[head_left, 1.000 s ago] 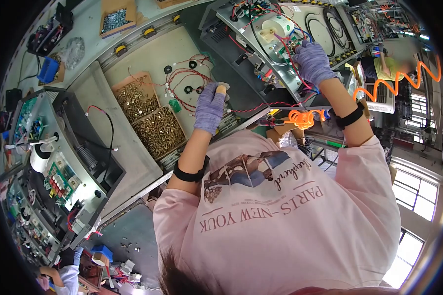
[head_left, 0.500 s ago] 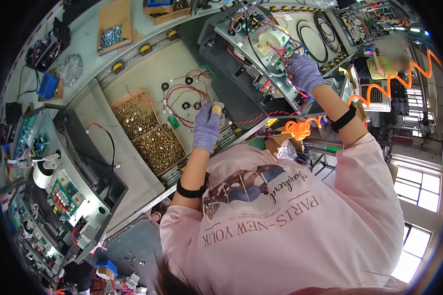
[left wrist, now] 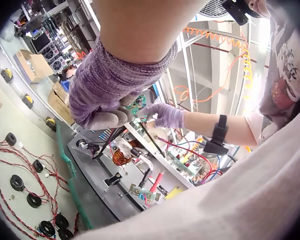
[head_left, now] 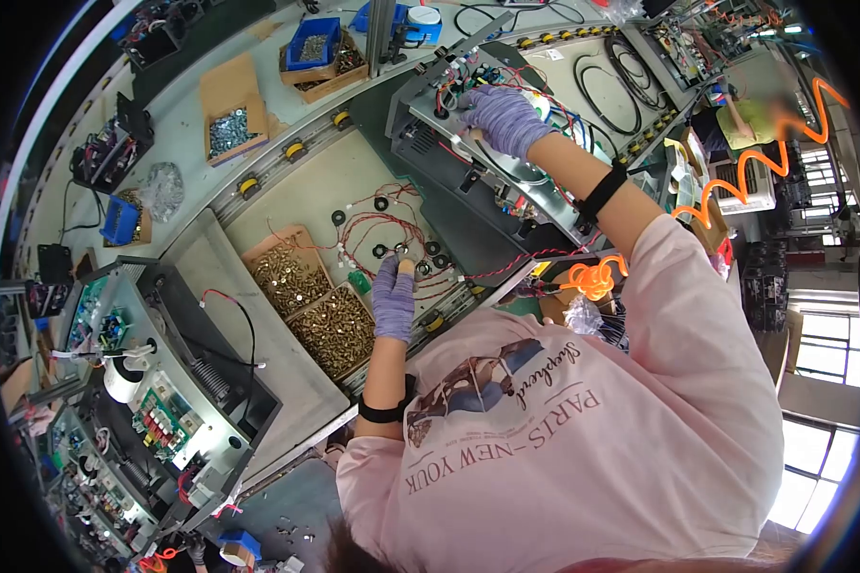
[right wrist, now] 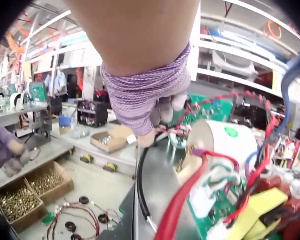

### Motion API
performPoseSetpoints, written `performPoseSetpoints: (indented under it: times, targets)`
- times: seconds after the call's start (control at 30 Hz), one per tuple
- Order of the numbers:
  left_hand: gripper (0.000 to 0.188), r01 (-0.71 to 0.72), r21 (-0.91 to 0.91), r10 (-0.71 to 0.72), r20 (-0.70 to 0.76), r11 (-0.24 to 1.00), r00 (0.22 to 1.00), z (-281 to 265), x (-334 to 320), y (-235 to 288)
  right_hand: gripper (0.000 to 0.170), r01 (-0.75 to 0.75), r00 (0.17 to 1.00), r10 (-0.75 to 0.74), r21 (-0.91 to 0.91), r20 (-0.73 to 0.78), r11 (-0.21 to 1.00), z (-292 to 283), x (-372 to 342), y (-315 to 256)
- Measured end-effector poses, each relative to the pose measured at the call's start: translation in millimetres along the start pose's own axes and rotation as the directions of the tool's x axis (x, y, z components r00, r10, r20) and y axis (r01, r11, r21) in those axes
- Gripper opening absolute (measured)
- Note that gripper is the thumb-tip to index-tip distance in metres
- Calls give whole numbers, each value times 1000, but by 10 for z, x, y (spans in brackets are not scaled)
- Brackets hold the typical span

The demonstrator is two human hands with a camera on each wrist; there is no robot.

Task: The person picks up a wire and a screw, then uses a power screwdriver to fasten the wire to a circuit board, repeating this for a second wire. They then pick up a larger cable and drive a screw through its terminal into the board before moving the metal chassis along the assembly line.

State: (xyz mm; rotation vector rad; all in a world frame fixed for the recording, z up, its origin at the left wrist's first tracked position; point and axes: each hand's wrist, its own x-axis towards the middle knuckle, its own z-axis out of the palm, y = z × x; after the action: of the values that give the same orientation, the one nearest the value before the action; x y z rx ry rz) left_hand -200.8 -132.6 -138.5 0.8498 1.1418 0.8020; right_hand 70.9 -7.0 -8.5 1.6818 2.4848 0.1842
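Note:
My left hand (head_left: 393, 303), in a purple knitted glove with pale fingertips, hovers over the near side of the work surface. Its fingers are loosely bent near black rings (head_left: 433, 246) on red-and-black twisted wires (head_left: 382, 222); nothing shows in its grasp. My right hand (head_left: 508, 122), gloved alike, reaches to the far corner of an open grey metal chassis (head_left: 425, 153). Its fingers bend down among wires there. In the right wrist view a black cable (right wrist: 141, 175) runs up to its thumb, but I cannot tell whether it is pinched. A white cylinder (right wrist: 222, 145) stands beside it.
A two-part box of brass screws (head_left: 330, 329) lies left of my left hand. Other chassis units (head_left: 162, 401) stand further left. Small-parts boxes (head_left: 229, 129) line the far bench. An orange coiled hose (head_left: 592, 277) hangs near my right arm.
My right hand has moved left from the wired board to the chassis's far corner. My left hand has drawn back slightly, uncovering more black rings. The head view has shifted.

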Motion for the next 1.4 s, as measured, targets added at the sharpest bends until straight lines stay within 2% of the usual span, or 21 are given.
performPoseSetpoints:
  times: [0.13, 0.2, 0.3, 0.33, 0.4, 0.47, 0.53, 0.6, 0.67, 0.7, 0.73, 0.8, 0.83, 0.9, 0.93, 1.0, 1.03, 1.07, 1.27, 1.33, 1.4]
  targets:
    - [15, 57, -8, -57, 15, 998, 998, -148, -1, -51, 26, 14, 994, -21, 65, 110, 998, 127, -29, -44]
    - [15, 42, -28, -43, -37, 999, 998, -163, 10, -37, 28, 112, 975, -102, -44, 197, 993, 116, -103, -113]
    - [14, 76, 5, -76, -55, 997, 996, -157, 9, 28, 30, 251, 968, -246, 130, -52, 959, 143, -303, -167]
    - [14, 76, 11, -76, -49, 997, 996, -163, 11, 20, 30, 243, 970, -238, 132, -53, 961, 143, -336, -135]
    - [14, 85, 20, -84, -20, 996, 996, -177, 20, -19, 25, -24, 997, 8, 201, 83, 979, 30, -368, -97]
    - [15, 68, 27, -68, -15, 997, 998, -165, 0, -58, 19, 5, 999, -16, 305, 33, 952, -92, -377, 12]
    - [16, 52, 32, -52, -20, 998, 998, -168, -26, -89, 15, -110, 986, 137, 255, -91, 961, -151, -332, 136]
    - [17, 109, 19, -109, -2, 994, 994, -170, -36, -110, 19, -226, 950, 286, 352, -128, 908, -172, -244, 316]
    - [19, 105, 10, -105, -12, 994, 994, -171, -54, -128, 24, -247, 795, 553, 700, -250, 670, 10, -132, 560]
    - [19, 111, 21, -110, -23, 994, 994, -175, -61, -143, 29, -391, 777, 629, 770, -18, 504, -50, -50, 732]
    - [18, 115, 33, -114, -32, 993, 993, -181, -64, -152, 32, -346, 743, 669, 839, -28, 419, 4, 7, 873]
    - [18, 108, 37, -107, -40, 993, 993, -204, -70, -151, 34, -366, 880, 459, 789, 121, 493, -253, 30, 844]
    - [17, 100, 44, -98, -45, 994, 994, -214, -61, -145, 34, -361, 883, 454, 788, 118, 499, -270, 40, 871]
    - [17, 111, 42, -108, -68, 993, 992, -250, -58, -143, 36, -165, 986, 128, 579, 105, 798, -294, 38, 940]
    - [17, 126, 47, -121, -86, 991, 989, -271, -69, -151, 36, -165, 986, 126, 576, 107, 801, -271, 77, 982]
    - [17, 134, 13, -132, -95, 991, 987, -310, -78, -190, 41, -393, 916, 342, 302, 208, 869, -239, 155, 1043]
    - [17, 140, -19, -141, -106, 990, 984, -326, -77, -198, 44, -449, 855, 365, 173, 369, 877, -191, 179, 1036]
    - [17, 135, -20, -136, -99, 991, 986, -340, -89, -195, 41, -388, 847, 341, 37, 409, 921, -234, 157, 892]
    - [17, 178, 13, -176, -110, 984, 978, -445, -113, -290, 37, -289, 907, 172, 270, 385, 918, -25, 160, 646]
    - [17, 172, 29, -168, -101, 985, 981, -454, -114, -323, 34, -146, 872, 96, 69, 480, 987, 23, 193, 529]
    - [17, 162, 48, -157, -94, 986, 983, -457, -118, -332, 30, -46, 931, 32, 29, 364, 999, 102, 152, 370]
